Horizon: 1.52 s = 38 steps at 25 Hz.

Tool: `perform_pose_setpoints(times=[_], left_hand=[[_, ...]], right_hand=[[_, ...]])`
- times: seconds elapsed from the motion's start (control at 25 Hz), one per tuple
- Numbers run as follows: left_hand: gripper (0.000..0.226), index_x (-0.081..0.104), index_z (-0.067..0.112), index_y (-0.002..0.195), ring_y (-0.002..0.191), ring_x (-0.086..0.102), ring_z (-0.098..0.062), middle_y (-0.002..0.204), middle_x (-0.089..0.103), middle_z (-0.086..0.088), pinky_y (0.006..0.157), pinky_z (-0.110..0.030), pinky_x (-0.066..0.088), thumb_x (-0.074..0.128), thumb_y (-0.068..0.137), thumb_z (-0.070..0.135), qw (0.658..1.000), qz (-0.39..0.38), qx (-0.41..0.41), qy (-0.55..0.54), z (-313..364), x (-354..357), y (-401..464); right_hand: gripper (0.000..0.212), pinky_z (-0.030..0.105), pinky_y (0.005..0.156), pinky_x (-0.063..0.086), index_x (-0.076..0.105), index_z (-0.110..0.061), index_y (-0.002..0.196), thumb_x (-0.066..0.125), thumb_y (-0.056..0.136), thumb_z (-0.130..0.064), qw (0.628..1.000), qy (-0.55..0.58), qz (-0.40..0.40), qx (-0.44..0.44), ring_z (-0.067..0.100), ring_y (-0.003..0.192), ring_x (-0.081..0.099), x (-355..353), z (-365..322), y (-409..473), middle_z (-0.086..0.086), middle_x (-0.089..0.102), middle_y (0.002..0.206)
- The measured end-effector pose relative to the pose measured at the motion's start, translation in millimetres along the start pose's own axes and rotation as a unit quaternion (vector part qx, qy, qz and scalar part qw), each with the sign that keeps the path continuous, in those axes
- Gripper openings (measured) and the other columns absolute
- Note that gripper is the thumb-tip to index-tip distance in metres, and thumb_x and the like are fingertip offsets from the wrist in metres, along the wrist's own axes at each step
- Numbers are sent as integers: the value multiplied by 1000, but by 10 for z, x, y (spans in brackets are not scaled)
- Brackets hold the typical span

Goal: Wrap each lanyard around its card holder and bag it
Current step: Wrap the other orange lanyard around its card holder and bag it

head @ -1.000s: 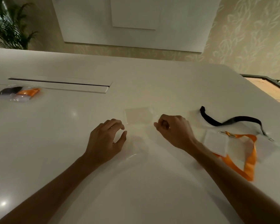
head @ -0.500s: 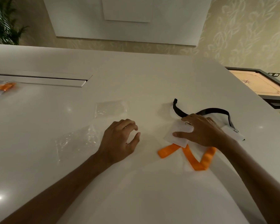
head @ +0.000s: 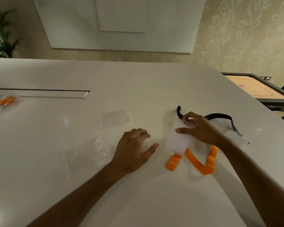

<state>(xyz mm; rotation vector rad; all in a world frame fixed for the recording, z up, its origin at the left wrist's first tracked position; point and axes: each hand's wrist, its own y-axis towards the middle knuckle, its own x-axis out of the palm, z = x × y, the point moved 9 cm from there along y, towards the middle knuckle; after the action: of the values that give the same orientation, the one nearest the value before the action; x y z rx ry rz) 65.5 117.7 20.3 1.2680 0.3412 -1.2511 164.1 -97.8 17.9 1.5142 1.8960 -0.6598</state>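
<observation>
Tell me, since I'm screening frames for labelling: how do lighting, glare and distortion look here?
Head view: dim, warm light; small glare spots on the glossy white table; wide-angle bending curves its far edge; the clear plastic bags barely stand out; the orange fabric lanyard and both hands stay fairly sharp.

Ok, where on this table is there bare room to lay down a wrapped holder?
Bare white table lies beyond the two empty bags, right of the slot. Crowded on the right: right hand, card holder, orange lanyard, black lanyard.
</observation>
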Motion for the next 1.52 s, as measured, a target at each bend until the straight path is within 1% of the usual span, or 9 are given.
perform_pose_setpoints(times=[0.2,0.32,0.44,0.76,0.84,0.96,1.12,1.32,1.52], left_hand=[[66,59,26,119,94,59,1,104,65,16,81,-17,45,57,72,73,970,-33,-136,-199,-282,-79,177],[27,69,19,93,69,66,-3,78,73,10,62,-22,50,77,76,39,903,-18,-192,-385,-435,-192,321],[16,70,10,92,62,69,-17,73,74,-4,49,-24,49,75,80,19,866,-1,-191,-462,-509,-444,428],[21,69,4,101,70,73,-27,85,75,-11,63,-23,54,70,83,14,787,87,-193,-579,-699,-1154,713],[20,68,7,101,72,74,-26,88,75,-6,64,-22,55,71,83,16,799,121,-187,-558,-739,-1296,775],[16,64,12,96,67,72,-11,92,71,3,55,-17,54,72,83,18,870,211,-171,-411,-745,-1498,813],[19,62,9,93,62,63,-4,85,64,8,53,-21,55,70,85,24,950,273,-85,-125,-533,-1654,781],[16,60,9,90,60,63,-24,73,68,-7,58,-40,56,63,88,24,988,153,-25,18,-425,-1520,853],[12,65,20,95,71,65,-17,81,70,2,67,-38,57,67,85,26,998,-59,31,3,-290,-1311,826]], right_hand=[[18,30,65,51,60,-5,100,70,88,-13,961,272,34,-33,22,75,67,100,-561,7,14,73,90],[13,19,54,52,59,-4,100,67,90,-6,939,328,56,-82,10,62,68,109,-961,-10,-2,73,72],[17,17,58,52,61,-3,105,66,91,-12,931,342,75,-108,6,67,68,97,-1250,2,0,72,81],[40,25,68,52,66,-13,103,44,98,-46,893,425,76,-131,14,67,62,119,-1586,79,5,71,81],[35,25,64,51,66,-15,99,50,93,-45,884,429,105,-153,13,63,60,137,-1657,62,3,69,76],[21,24,62,52,66,-13,99,51,100,-29,888,419,111,-153,12,63,61,244,-1754,24,2,69,74],[22,36,65,54,64,-12,110,65,93,-26,963,222,62,-140,17,63,65,466,-1915,-57,3,71,77],[29,11,57,46,63,-25,113,72,86,-32,976,26,84,-202,2,72,63,293,-2101,-303,-15,65,73],[16,13,61,47,69,-31,102,71,87,-36,951,-72,119,-277,-4,80,59,-8,-2239,-481,-23,61,78]])
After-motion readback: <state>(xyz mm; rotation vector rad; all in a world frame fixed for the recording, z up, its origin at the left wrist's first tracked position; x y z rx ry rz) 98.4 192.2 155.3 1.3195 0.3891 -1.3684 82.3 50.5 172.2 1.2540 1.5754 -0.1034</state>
